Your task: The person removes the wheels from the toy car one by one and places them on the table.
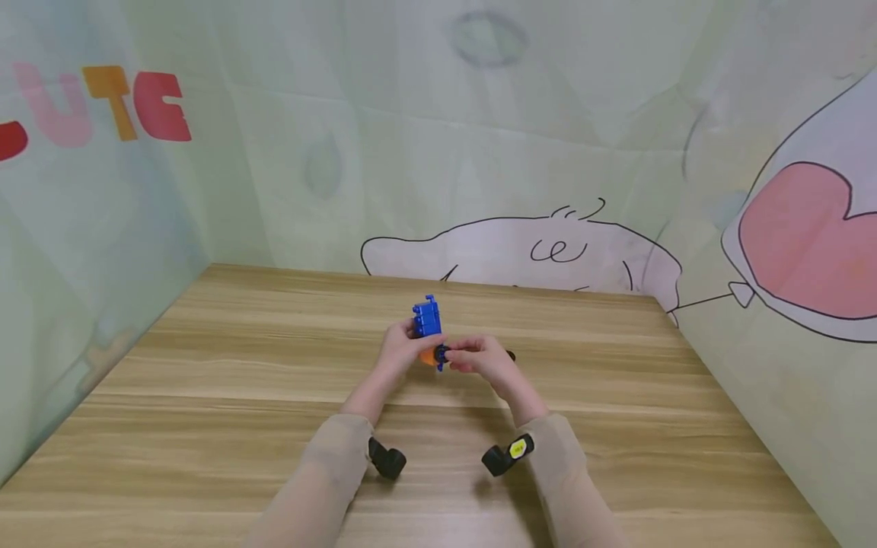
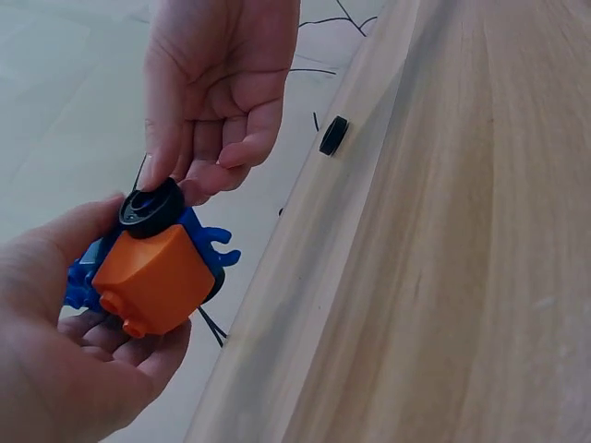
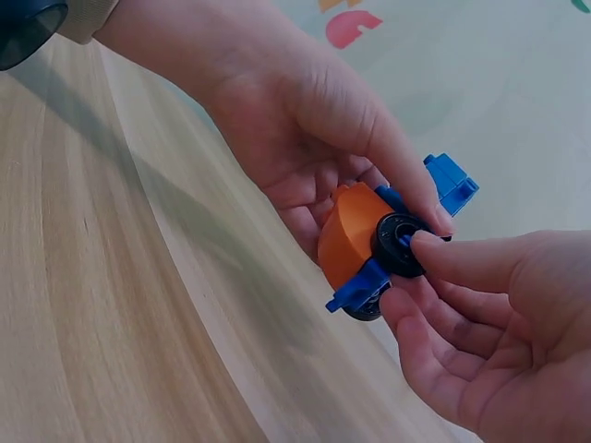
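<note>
My left hand [image 1: 399,348] grips a toy vehicle with a blue body [image 1: 428,318] and a rounded orange part [image 2: 157,272], raised above the wooden table. A black toy wheel [image 3: 385,242] sits against the vehicle's side. The thumb and fingers of my right hand [image 1: 483,356] pinch this wheel, with the thumb tip at its hub. Another black wheel [image 3: 364,309] shows low on the vehicle's opposite side. Blue hooked prongs [image 2: 220,249] stick out beside the orange part. The left fingers hide much of the blue body.
A loose black wheel [image 2: 334,136] stands on the wooden table [image 1: 274,365], just beyond my right hand. Pale printed fabric [image 1: 288,175] walls the table at the back and sides. Black wrist cameras [image 1: 387,460] hang from both sleeves.
</note>
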The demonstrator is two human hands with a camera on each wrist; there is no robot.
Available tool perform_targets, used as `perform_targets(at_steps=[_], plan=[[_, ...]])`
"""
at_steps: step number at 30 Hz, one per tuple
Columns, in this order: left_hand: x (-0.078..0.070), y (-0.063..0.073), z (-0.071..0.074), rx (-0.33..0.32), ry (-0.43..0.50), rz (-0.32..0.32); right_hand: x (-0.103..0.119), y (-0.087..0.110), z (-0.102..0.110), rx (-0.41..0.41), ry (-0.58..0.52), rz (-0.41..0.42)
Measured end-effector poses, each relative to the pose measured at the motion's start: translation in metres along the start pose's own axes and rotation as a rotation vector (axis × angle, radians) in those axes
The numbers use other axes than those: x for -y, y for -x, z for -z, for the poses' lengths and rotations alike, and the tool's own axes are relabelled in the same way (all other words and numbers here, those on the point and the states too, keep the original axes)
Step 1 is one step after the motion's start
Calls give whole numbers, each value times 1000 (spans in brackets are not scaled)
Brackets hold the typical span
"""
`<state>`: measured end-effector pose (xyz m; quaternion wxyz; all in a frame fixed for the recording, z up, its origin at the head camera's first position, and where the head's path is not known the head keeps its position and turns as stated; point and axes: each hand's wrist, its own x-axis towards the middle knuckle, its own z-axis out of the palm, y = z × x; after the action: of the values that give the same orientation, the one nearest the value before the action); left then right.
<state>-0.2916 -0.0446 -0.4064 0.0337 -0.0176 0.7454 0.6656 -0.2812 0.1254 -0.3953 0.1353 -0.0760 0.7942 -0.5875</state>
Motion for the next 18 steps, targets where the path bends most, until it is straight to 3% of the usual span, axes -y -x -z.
perform_targets(at_steps=[18], plan=[[3, -2, 1, 100, -31, -12, -5, -2, 8, 25, -61, -26]])
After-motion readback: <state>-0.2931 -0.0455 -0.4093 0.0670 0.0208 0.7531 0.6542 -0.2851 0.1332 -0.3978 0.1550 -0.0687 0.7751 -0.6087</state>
